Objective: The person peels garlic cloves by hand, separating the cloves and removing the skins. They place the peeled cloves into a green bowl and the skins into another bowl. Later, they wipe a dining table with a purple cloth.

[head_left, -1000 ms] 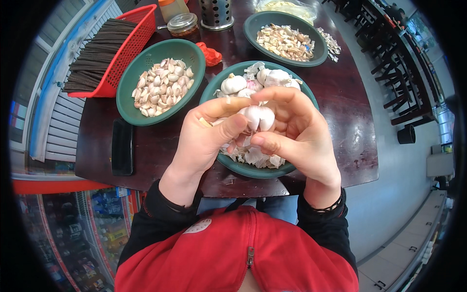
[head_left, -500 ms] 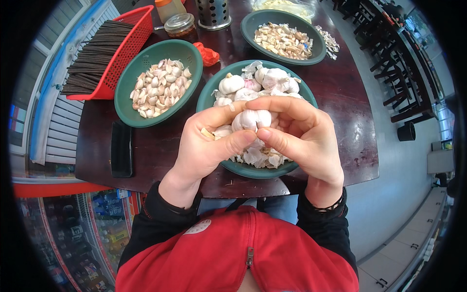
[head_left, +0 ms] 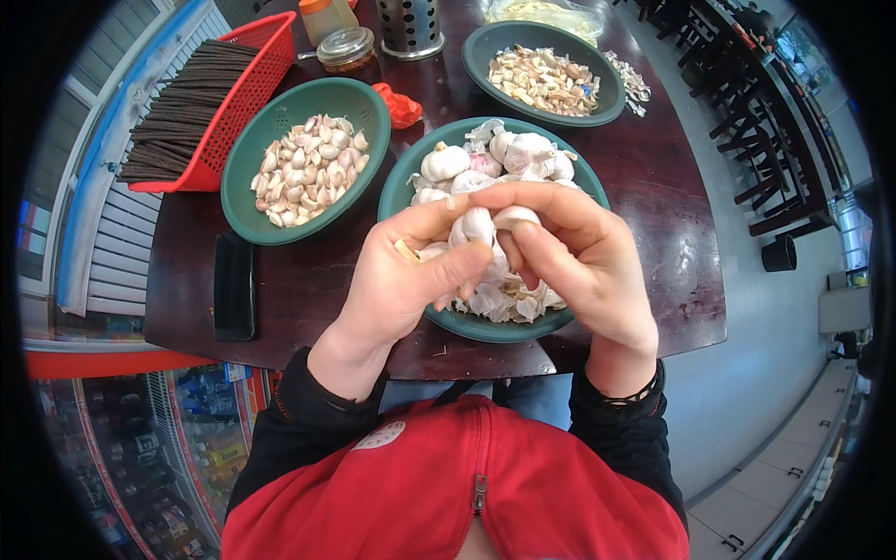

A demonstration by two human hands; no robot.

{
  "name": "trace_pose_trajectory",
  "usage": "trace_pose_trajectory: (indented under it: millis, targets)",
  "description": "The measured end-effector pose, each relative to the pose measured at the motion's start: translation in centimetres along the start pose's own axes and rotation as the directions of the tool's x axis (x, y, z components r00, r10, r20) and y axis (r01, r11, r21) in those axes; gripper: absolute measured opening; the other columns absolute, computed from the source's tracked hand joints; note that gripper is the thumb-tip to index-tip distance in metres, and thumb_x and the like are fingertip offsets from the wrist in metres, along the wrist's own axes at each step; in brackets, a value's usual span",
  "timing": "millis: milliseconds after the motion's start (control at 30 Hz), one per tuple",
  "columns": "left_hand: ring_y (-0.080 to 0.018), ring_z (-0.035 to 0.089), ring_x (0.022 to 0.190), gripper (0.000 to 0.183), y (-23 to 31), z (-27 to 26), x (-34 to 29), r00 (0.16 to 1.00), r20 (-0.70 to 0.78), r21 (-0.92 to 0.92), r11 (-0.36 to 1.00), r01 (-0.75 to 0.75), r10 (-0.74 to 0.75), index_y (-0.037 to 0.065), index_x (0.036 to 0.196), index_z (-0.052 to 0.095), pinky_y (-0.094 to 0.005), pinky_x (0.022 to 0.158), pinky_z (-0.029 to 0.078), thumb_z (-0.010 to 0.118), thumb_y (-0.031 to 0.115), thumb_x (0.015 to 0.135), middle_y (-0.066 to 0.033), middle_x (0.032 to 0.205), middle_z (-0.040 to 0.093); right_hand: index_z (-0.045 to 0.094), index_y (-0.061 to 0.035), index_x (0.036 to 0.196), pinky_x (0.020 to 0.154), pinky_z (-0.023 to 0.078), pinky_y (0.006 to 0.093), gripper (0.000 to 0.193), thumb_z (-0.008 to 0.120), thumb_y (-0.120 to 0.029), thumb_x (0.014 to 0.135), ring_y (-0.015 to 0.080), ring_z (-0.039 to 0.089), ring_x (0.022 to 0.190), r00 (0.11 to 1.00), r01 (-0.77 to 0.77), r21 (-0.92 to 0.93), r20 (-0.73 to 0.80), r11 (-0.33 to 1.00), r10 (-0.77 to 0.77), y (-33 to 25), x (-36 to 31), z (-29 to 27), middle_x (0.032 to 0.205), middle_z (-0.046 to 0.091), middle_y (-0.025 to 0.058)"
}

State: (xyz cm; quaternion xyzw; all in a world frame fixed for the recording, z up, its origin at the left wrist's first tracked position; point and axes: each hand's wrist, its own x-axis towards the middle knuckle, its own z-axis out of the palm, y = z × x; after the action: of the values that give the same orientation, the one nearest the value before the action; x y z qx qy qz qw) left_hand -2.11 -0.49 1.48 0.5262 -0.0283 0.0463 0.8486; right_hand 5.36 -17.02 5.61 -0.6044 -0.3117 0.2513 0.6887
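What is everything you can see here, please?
Table: one, dark red, centre
Basins: three, green, on table
Garlic bulbs: several, white, nearest basin
Cloves: many, pale, other basins
Basket: one, red, table's left
Sticks: many, dark brown, basket
Jar: one, clear, far side
Perforated holder: one, silver, beside jar
Crumpled scrap: one, red, between basins
Bag: one, translucent, far edge
Phone-like slab: one, black, left
Stools: several, black, right
Jacket: one, red-black, below
Left hand: one, bare, holding garlic
Right hand: one, bare, holding garlic
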Motion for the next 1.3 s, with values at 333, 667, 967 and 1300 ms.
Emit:
trace_pose_trajectory:
  millis: [333, 667, 967, 1300]
  targets:
    - [-0.0089, 0.06, 0.089, 0.045, 0.8, 0.0, 0.0, 0.999, -0.034, 0.236, 0.972, 0.002, 0.006, -0.005, 0.115, 0.061, -0.0235, 0.078, 0.049, 0.077, 0.014, 0.078, -0.0067, 0.099, 0.067, 0.059, 0.0007, 0.112, 0.074, 0.046, 0.0191, 0.028, 0.065, 0.0, 0.084, 0.0052, 0.054, 0.082, 0.986, 0.166, -0.31, 0.043, 0.936, -0.161, 0.9, 0.1, -0.6, 0.098, 0.061, 0.0022]
    - [-0.0094, 0.06, 0.09, 0.038, 0.6, 0.0, -0.1, 0.999, -0.025, 0.311, 0.95, -0.017, 0.027, -0.004, 0.112, 0.063, -0.0238, 0.079, 0.048, 0.075, 0.011, 0.079, -0.0064, 0.098, 0.067, 0.062, 0.001, 0.107, 0.064, 0.044, 0.0165, 0.023, 0.06, 0.0, 0.084, 0.0022, 0.052, 0.074, 0.995, 0.08, -0.419, -0.013, 0.904, -0.094, 0.7, -0.1, -0.2, 0.094, 0.063, 0.0006]
    - [-0.0061, 0.053, 0.063, 0.043, 0.9, 0.1, 0.2, 0.995, 0.041, 0.091, 0.992, 0.091, -0.095, -0.002, 0.13, 0.049, -0.018, 0.053, 0.041, 0.051, 0.026, 0.097, -0.0011, 0.079, 0.059, 0.055, 0.0, 0.102, 0.057, 0.043, 0.0181, 0.023, 0.068, -0.004, 0.084, 0.0045, 0.054, 0.063, 0.972, 0.007, 0.124, -0.235, 0.992, 0.022, 1.0, 1.0, -0.8, 0.071, 0.059, 0.0008]
    - [-0.0081, 0.051, 0.061, 0.049, 0.2, 0.6, 0.0, 0.981, 0.19, -0.071, 0.997, 0.039, -0.024, -0.003, 0.14, 0.035, -0.0185, 0.05, 0.04, 0.04, 0.026, 0.101, -0.0026, 0.078, 0.05, 0.06, 0.0038, 0.094, 0.06, 0.049, 0.0224, 0.008, 0.058, -0.003, 0.09, 0.0115, 0.063, 0.068, 0.974, 0.18, -0.241, -0.093, 0.954, -0.207, 2.8, 1.2, 0.7, 0.08, 0.064, 0.0073]
